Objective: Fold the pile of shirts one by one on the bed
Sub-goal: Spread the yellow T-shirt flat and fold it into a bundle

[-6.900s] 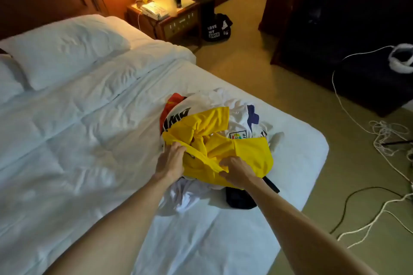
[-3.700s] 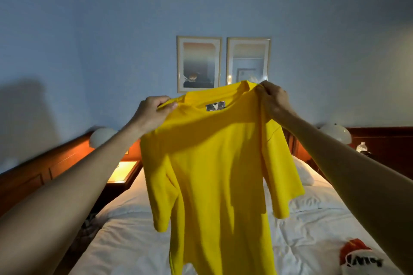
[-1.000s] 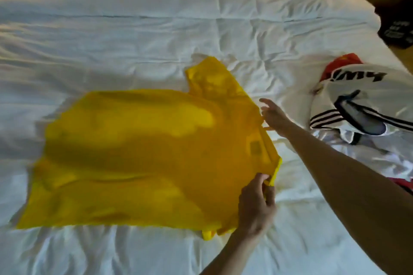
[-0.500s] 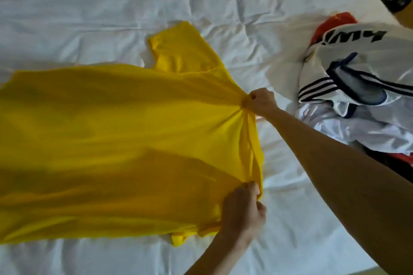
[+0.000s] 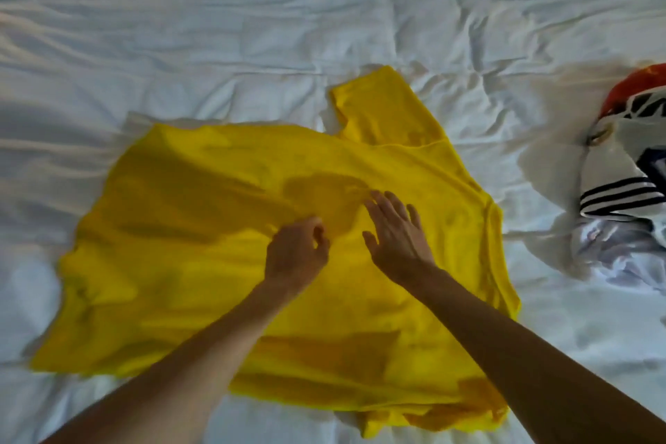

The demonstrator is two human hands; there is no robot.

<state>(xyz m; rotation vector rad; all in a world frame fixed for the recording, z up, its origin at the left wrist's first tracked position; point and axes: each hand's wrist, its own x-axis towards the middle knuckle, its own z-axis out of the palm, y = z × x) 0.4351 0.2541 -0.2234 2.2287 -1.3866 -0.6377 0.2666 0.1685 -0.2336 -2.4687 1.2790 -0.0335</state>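
Observation:
A yellow shirt [image 5: 201,263] lies spread across the white bed [image 5: 252,29], collar end toward the right and one sleeve [image 5: 382,112] pointing away from me. My left hand [image 5: 295,256] is over the middle of the shirt, fingers curled, pinching the cloth where a crease runs in from the left. Just to its right, my right hand [image 5: 396,238] lies with straight, spread fingers on the shirt's chest. The pile of other shirts [image 5: 620,187], white with black stripes and a red piece, sits at the right edge.
Rumpled white duvet surrounds the yellow shirt on every side. The pile lies about a hand's width to the right of the shirt's collar end.
Both hands let go of the shirt's shoulders and moved left onto its middle. The shirt now lies flatter on the bed, and the view has shifted left.

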